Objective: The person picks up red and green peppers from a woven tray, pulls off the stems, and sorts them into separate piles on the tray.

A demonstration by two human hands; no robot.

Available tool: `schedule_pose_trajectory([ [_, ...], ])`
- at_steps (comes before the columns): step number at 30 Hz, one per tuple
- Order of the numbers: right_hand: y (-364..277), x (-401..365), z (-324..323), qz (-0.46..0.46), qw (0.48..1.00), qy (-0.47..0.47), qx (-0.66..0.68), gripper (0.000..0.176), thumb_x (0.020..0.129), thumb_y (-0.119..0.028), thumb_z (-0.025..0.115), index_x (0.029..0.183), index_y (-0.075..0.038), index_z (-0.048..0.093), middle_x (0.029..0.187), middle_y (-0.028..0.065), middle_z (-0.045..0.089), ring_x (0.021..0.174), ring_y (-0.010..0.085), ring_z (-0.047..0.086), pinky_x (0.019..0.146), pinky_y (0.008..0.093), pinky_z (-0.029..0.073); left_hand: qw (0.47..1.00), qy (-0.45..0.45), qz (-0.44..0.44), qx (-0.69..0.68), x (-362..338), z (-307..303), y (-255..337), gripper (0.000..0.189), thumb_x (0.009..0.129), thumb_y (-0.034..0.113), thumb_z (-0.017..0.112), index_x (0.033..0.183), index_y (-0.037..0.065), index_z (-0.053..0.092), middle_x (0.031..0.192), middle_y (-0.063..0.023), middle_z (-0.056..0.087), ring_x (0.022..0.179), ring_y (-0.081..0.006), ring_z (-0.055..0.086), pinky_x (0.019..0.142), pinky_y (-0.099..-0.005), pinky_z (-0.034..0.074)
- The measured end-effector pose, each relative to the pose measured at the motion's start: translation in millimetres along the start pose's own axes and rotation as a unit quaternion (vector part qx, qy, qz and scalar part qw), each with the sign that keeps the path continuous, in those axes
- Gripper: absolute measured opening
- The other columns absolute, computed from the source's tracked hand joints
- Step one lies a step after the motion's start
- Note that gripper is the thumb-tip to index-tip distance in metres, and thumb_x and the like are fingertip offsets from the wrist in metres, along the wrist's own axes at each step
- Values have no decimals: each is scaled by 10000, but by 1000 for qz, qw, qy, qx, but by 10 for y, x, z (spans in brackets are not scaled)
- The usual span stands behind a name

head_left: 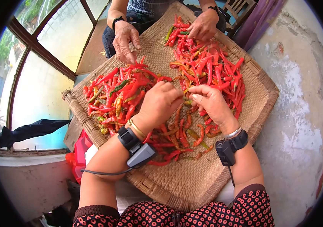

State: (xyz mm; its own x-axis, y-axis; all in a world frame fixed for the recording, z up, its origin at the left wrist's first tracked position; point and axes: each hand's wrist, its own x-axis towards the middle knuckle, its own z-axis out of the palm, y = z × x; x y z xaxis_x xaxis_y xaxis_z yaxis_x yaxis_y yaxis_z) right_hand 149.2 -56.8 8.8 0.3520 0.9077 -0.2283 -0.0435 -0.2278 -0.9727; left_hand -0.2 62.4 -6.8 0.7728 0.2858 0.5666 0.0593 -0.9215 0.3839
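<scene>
My left hand (160, 103) is closed, its fingers curled over the woven tray between two heaps. A red chili pepper (165, 79) shows at its knuckles, and the hand hides most of what it grips. Opposite it, my right hand (215, 105) pinches with thumb and forefinger; the small thing at those fingertips is too fine to make out. The fingertips of both hands nearly meet. To the left lies a heap of red chili peppers (110, 90) with some green ones. A larger red heap (222, 72) lies at upper right. Wrinkled, orange-red chili peppers (182, 132) lie below my hands.
The square woven tray (207, 174) has a raised rim. Across it, another person's hand (125, 41) hovers by the left heap, and their other hand (203, 25) touches the right heap. Windows and a dark umbrella (32, 132) are at left, a worn wall (294, 113) at right.
</scene>
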Motion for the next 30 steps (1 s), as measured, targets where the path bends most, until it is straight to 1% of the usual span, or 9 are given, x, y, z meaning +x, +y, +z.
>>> schedule_pose_trajectory([
  [1,-27,-20,19,-35,999,-15,-26,272,847,-109,547,1089,14,545,871,27,598,708,52,544,598,188,448,1000,-1,1,0,6,-17,26,102,717,90,649,803,63,600,689,-13,545,659,-173,530,596,-309,448],
  [3,-19,-48,51,-70,996,-28,-50,293,842,-103,553,1107,22,536,904,30,595,741,55,544,637,199,456,891,30,-265,-368,-5,-30,69,106,806,129,621,840,37,580,689,3,571,610,-88,530,551,-235,436],
  [7,-18,-83,100,-42,993,-102,30,264,837,-103,566,1068,23,553,866,32,592,705,63,549,628,211,465,735,0,-369,-569,-1,-135,43,120,827,125,611,865,18,571,703,48,558,577,-25,483,525,-178,409],
  [12,58,-26,12,73,983,-147,-82,179,840,-144,565,925,13,570,683,17,573,482,64,507,448,194,416,767,-11,-373,-521,-15,-149,8,129,827,149,602,872,33,568,678,-19,596,592,-85,535,559,-211,435],
  [13,58,-5,-35,106,975,-156,-118,177,842,-153,561,921,5,573,685,22,578,480,64,509,444,187,408,910,-42,-279,-305,-48,-147,-58,141,803,143,609,890,38,573,688,-46,591,603,-137,556,566,-253,451],
  [14,31,-6,-61,106,975,-156,-119,177,842,-153,561,921,5,573,685,22,578,480,64,509,444,187,408,982,-69,-164,-65,-74,-133,-99,164,779,137,616,908,43,578,697,-74,586,613,-189,577,573,-295,466],
  [19,-141,-6,-65,-67,954,52,289,352,835,-143,560,1146,-1,477,806,43,604,601,61,564,490,181,430,952,-211,-174,135,-157,-33,-38,255,737,187,605,972,91,588,833,-115,544,734,-291,596,605,-401,484],
  [25,24,5,-104,12,997,-38,69,277,843,-131,546,1082,9,536,800,35,606,639,60,565,521,169,434,929,-230,-206,204,-124,-23,-9,327,718,214,629,1012,85,568,1020,-125,541,751,-280,602,636,-381,495],
  [30,30,-12,-28,17,998,-58,9,259,850,-140,537,1066,1,556,815,25,608,626,38,543,498,151,403,939,-295,-164,73,-199,78,-130,386,717,236,638,1028,18,570,1043,-139,555,841,-278,598,676,-371,498],
])
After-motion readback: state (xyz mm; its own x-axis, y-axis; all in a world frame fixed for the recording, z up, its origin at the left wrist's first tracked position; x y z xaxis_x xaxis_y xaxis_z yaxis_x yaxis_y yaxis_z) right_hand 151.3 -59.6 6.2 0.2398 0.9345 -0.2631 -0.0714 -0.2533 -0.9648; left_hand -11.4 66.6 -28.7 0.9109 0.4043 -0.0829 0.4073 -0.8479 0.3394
